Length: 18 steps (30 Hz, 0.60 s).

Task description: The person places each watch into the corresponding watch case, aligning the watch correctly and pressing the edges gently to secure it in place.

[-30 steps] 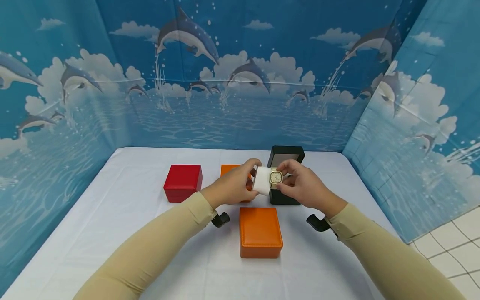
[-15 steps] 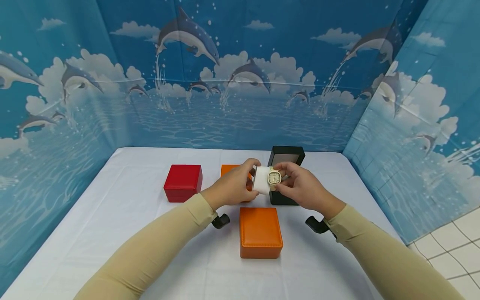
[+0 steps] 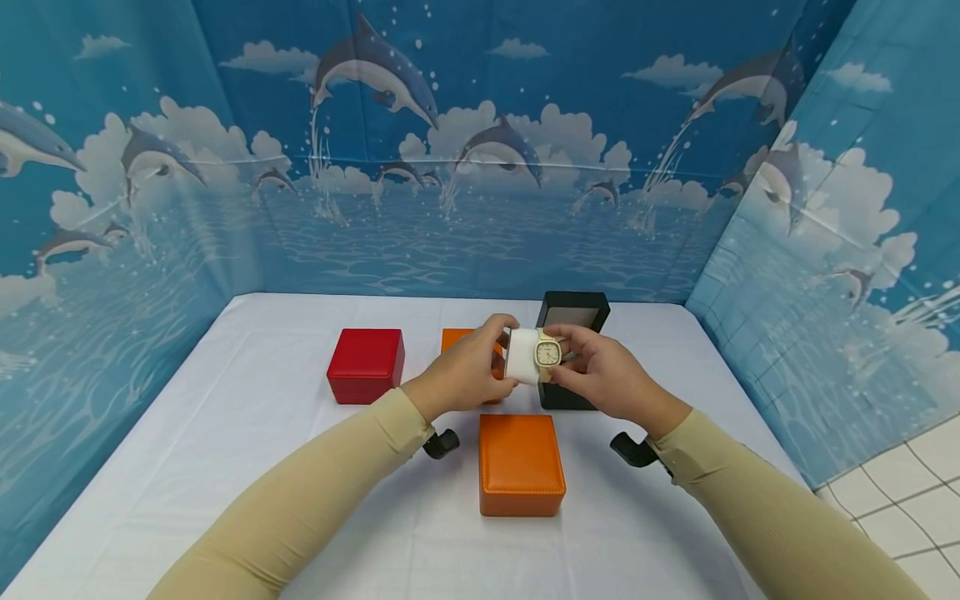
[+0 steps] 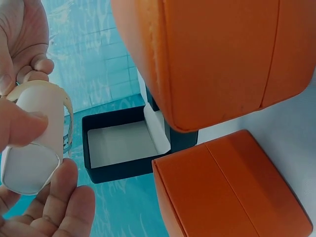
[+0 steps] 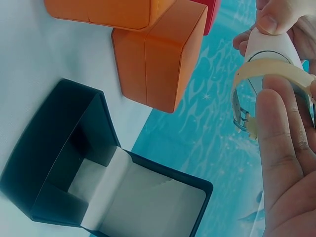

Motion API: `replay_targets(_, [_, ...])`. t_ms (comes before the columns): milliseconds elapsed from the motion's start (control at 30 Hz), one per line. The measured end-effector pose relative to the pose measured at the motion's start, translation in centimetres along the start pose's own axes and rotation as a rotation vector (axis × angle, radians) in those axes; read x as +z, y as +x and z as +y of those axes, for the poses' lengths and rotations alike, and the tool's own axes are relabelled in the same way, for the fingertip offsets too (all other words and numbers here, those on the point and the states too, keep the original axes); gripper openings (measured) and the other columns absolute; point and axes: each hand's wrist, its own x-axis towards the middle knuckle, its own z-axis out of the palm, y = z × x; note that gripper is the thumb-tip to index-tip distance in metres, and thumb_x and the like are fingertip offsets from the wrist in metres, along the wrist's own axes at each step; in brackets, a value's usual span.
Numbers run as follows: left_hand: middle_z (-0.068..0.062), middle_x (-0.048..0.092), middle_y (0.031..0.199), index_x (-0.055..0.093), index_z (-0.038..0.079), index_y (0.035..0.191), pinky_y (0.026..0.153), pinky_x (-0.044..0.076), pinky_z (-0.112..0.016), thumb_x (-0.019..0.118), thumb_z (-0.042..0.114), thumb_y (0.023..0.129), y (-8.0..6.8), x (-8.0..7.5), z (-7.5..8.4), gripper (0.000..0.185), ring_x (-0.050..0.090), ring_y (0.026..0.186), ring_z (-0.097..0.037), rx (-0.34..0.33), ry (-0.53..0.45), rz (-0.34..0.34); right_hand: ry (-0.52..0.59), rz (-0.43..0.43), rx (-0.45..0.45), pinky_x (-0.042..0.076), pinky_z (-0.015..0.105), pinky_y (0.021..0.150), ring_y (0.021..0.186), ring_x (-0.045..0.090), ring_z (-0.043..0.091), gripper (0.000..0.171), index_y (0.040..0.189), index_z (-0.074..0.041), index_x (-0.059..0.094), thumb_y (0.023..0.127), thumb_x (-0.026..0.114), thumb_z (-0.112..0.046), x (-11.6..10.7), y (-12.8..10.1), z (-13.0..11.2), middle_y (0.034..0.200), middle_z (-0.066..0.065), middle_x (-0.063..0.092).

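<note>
Table (image 3: pixel 225 467): 2 orange boxes (image 3: pixel 521 462), 1 red box (image 3: pixel 365 365), 1 open black box (image 3: pixel 573 321); just in front of black box, left hand (image 3: pixel 465 371) grips white cushion (image 3: pixel 522 357), right hand (image 3: pixel 600 375) pinches the watch (image 3: pixel 548 354) strapped around it.

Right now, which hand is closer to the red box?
Left. The left hand grips the white cushion just right of the red box. The right hand is farther right, past the cushion, holding the watch.
</note>
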Motion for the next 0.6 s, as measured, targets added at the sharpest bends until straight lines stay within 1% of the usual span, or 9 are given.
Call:
replay_targets(267, [-0.007,0.064,0.129,0.035,0.014,0.151,0.086,0.061,-0.028,0.081,0.016,0.092,0.00,-0.04,-0.11,0.074,0.066,0.098,-0.016,-0.013,-0.017,0.024,-0.059,0.018,0.007,0.064,0.028,0.082,0.100,0.074,0.023,0.061,0.156,-0.005,0.046,0.101,0.071,-0.013,0.09,0.12,-0.17,0.117,0.016,0.070])
replay_targets(467, [-0.005,0.063,0.130,0.035,0.015,0.150,0.088,0.061,-0.028,0.081,0.016,0.092,0.00,-0.05,-0.28,0.074,0.065,0.100,-0.015,-0.029,-0.049,0.049,-0.004,-0.005,0.011,0.064,0.027,0.083,0.095,0.073,0.021,0.070,0.163,-0.006,0.037,0.101,0.070,-0.008,0.46,0.15,-0.13,0.110,0.014,0.070])
replay_targets(533, [-0.005,0.063,0.130,0.036,0.015,0.150,0.088,0.061,-0.029,0.082,0.016,0.092,0.04,-0.07,-0.38,0.074,0.065,0.100,-0.016,-0.027,-0.056,0.054,-0.005,-0.011,0.010,0.063,0.028,0.084,0.094,0.072,0.020,0.072,0.164,-0.006,0.035,0.101,0.070,-0.007,0.58,0.15,-0.18,0.107,0.013,0.071])
replay_targets(600, [-0.005,0.063,0.130,0.036,0.016,0.150,0.090,0.061,-0.029,0.082,0.016,0.091,0.04,-0.08,-0.46,0.074,0.065,0.101,-0.015,-0.027,-0.062,0.057,-0.040,-0.003,0.000,0.063,0.028,0.085,0.094,0.070,0.018,0.071,0.163,-0.006,0.035,0.101,0.070,-0.008,0.65,0.17,-0.21,0.104,0.010,0.072])
